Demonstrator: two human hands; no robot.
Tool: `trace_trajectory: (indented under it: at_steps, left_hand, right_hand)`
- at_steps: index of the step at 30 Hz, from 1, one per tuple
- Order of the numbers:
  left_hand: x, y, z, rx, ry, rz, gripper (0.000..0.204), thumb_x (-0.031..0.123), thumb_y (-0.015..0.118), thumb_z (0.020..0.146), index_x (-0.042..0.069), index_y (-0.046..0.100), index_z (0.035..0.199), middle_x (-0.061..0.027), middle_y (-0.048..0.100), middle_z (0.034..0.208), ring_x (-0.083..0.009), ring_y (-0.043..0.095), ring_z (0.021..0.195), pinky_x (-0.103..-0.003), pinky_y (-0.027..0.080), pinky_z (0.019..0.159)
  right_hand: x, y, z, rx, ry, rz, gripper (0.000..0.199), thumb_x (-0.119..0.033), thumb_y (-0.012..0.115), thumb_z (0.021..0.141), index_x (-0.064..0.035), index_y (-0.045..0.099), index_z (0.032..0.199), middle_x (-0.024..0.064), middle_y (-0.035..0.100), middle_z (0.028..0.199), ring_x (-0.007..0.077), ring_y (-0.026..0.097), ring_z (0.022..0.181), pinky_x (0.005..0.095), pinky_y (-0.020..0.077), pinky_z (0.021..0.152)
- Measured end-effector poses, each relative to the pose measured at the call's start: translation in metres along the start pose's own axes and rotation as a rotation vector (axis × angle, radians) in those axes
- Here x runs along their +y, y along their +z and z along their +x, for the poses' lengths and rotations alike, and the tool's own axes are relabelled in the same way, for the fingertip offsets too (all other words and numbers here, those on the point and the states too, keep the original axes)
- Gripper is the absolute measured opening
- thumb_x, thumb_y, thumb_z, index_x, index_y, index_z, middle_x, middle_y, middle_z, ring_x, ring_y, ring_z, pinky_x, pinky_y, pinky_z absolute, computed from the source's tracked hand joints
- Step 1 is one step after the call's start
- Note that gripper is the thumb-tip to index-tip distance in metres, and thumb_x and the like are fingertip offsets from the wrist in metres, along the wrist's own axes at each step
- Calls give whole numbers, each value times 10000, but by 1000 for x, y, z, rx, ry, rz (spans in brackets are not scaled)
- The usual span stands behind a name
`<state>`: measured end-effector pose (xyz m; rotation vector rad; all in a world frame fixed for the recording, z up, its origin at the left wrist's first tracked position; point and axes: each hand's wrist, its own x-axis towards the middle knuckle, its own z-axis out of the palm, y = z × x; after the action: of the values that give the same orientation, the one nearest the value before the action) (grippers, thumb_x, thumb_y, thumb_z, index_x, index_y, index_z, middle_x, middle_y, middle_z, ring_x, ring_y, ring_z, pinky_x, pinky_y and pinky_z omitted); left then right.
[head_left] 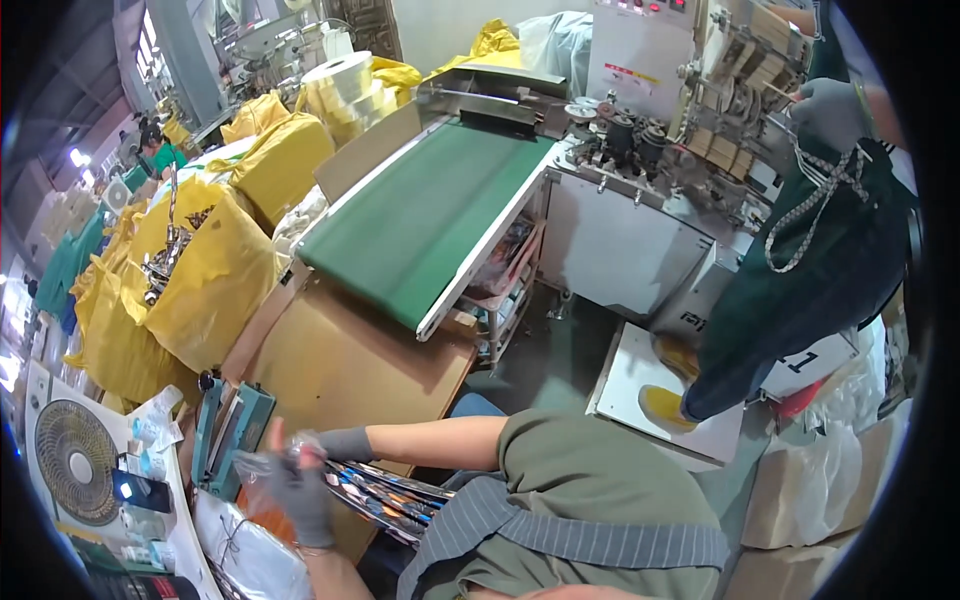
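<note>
Both of my hands wear grey gloves and come together at the lower left. My left hand (305, 500) is closed on a crumpled clear plastic bag (257, 478). Against it lies my right hand (345, 444), its fingers mostly hidden behind the left one and blurred. Below my right forearm, a bundle of long strips printed in black, orange and blue (385, 500) rests by my lap. Just left of my hands stands a teal bench device with a long bar, like a bag sealer (232, 435). A white plastic-wrapped pack (250, 555) lies below it.
A green conveyor belt (425, 215) slopes above a brown board table (350, 350). Yellow sacks (215, 290) crowd the left, beyond a fan (78, 462). At right, a co-worker's gloved hand (832, 112) is by a machine (640, 150); the co-worker stands on a white platform (625, 390).
</note>
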<state>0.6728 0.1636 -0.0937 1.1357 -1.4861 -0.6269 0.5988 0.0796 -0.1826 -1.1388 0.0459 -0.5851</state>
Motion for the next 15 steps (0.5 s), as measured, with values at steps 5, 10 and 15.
trace_trajectory:
  at_steps: [5, 10, 15]
  left_hand:
    - [-46, -34, -37, 193, -39, 182, 304, 261, 469, 931, -18, 553, 844, -53, 513, 707, -109, 457, 667, -244, 380, 574]
    - [-130, -19, -144, -97, -26, 179, 399, 333, 551, 885, 20, 480, 648, -90, 511, 666, -129, 476, 646, -311, 389, 566]
    - [-77, 6, -132, -312, -244, 96, 277, 208, 659, 793, 17, 494, 679, -99, 555, 693, -179, 501, 616, -338, 409, 560]
  right_hand:
    - [-34, 10, -29, 146, -47, 96, 340, -367, 534, 915, -74, 605, 1071, 49, 631, 947, 122, 574, 885, 236, 458, 782]
    - [64, 28, -116, 270, -120, 341, 476, -426, 507, 930, -90, 518, 1267, 33, 612, 1080, 113, 572, 950, 285, 460, 835]
    - [-5, 35, -154, 386, 707, -1252, 443, -456, 565, 858, -44, 633, 1006, 164, 659, 966, 289, 628, 844, 397, 486, 712]
